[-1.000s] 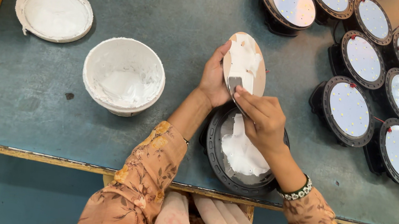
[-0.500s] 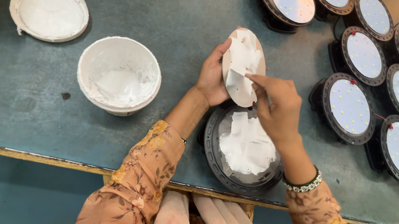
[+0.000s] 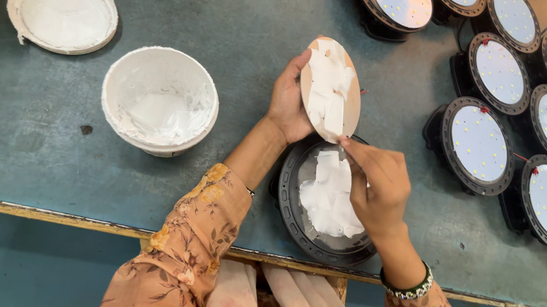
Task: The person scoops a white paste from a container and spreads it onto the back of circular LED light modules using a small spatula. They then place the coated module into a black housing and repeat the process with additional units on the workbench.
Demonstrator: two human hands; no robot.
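Left hand: fingers curled around the left edge of a tan round disc, holding it tilted above the table; the disc face is smeared with white paste.
Right hand: fingertips pinched together at the disc's 6 o'clock edge; whether a small tool sits in the pinch cannot be told.
Black housing: round, directly below the disc, white paste spread inside.
White tub: at 9 o'clock of the hands, paste inside.
Tub lid: at 10 o'clock, lying flat.
Finished round lamps: rows at 2 o'clock.
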